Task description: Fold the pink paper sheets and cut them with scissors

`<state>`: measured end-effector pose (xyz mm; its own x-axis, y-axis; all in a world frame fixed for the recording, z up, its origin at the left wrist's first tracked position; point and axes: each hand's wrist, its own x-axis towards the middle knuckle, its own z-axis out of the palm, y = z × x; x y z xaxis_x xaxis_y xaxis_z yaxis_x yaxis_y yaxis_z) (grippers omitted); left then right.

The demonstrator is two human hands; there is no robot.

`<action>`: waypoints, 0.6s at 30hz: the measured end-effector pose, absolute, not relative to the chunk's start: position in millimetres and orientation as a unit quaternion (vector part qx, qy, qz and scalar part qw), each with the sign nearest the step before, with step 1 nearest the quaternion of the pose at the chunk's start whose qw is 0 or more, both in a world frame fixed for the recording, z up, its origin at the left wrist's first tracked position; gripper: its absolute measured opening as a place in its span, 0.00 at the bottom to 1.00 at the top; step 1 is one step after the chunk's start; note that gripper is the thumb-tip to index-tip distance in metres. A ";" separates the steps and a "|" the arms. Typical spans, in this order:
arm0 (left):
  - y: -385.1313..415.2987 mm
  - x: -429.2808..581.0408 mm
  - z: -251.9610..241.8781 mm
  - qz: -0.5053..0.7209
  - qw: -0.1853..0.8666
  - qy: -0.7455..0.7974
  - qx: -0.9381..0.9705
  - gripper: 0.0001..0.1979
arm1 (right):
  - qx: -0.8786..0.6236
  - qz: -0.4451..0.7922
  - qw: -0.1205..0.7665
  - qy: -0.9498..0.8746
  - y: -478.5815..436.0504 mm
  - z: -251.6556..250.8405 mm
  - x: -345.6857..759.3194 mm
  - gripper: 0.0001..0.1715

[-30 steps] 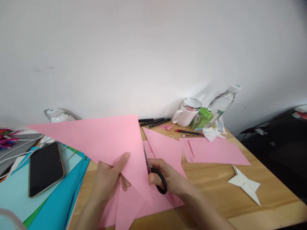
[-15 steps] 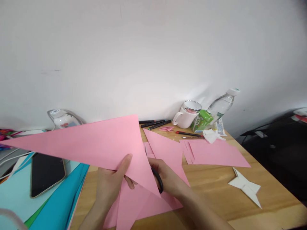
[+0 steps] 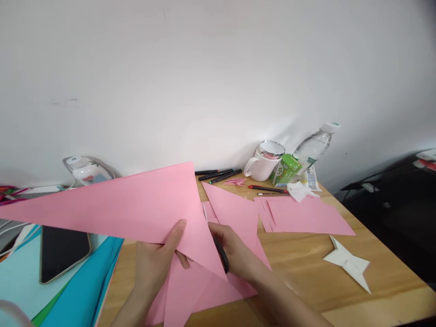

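A large folded sheet of pink paper (image 3: 143,204) is held up above the table, its long point reaching off to the left. My left hand (image 3: 160,261) pinches its lower edge, thumb on top and fingers underneath. My right hand (image 3: 235,252) is closed around black-handled scissors (image 3: 221,254) at the sheet's right edge. A sliver of blade shows above the right fingers; the rest lies behind the paper. More pink paper (image 3: 235,209) lies spread on the table beneath both hands.
Right of my hands are pink sheets (image 3: 306,218) and a folded white paper star (image 3: 349,263). Behind stand a white mug (image 3: 264,161), a green carton (image 3: 286,170) and a tilted water bottle (image 3: 315,145). Black markers (image 3: 218,175) lie by the wall. A phone (image 3: 63,252) rests on coloured paper at left.
The view has shifted slightly. The scissor handles look closer together, with less of the black loop showing beside my right hand. My left hand keeps the same grip on the paper.
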<state>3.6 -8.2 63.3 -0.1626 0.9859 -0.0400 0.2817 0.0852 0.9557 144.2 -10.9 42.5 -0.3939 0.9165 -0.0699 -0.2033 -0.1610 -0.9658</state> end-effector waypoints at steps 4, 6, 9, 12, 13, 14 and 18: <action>-7.4 1.4 62.3 0.431 0.408 0.616 0.518 0.24 | -0.369 0.662 0.422 -0.498 -11.1 43.0 142.5 0.09; -7.3 0.6 61.7 0.429 0.413 0.613 0.519 0.24 | -0.374 0.654 0.425 -0.502 -11.6 43.4 142.0 0.09; -7.2 0.0 61.4 0.431 0.414 0.610 0.521 0.24 | -0.378 0.649 0.425 -0.504 -12.1 43.4 141.6 0.10; -7.1 0.2 62.2 0.431 0.416 0.609 0.520 0.24 | -0.378 0.651 0.431 -0.498 -12.0 43.0 141.2 0.09; -7.1 0.3 62.6 0.432 0.420 0.608 0.518 0.23 | -0.378 0.651 0.433 -0.495 -11.9 42.9 141.0 0.09; -7.0 0.5 63.1 0.432 0.425 0.607 0.515 0.23 | -0.379 0.653 0.433 -0.492 -12.0 42.7 140.8 0.08; -6.6 1.2 64.1 0.436 0.435 0.603 0.507 0.22 | -0.392 0.653 0.430 -0.484 -12.7 39.4 139.7 0.08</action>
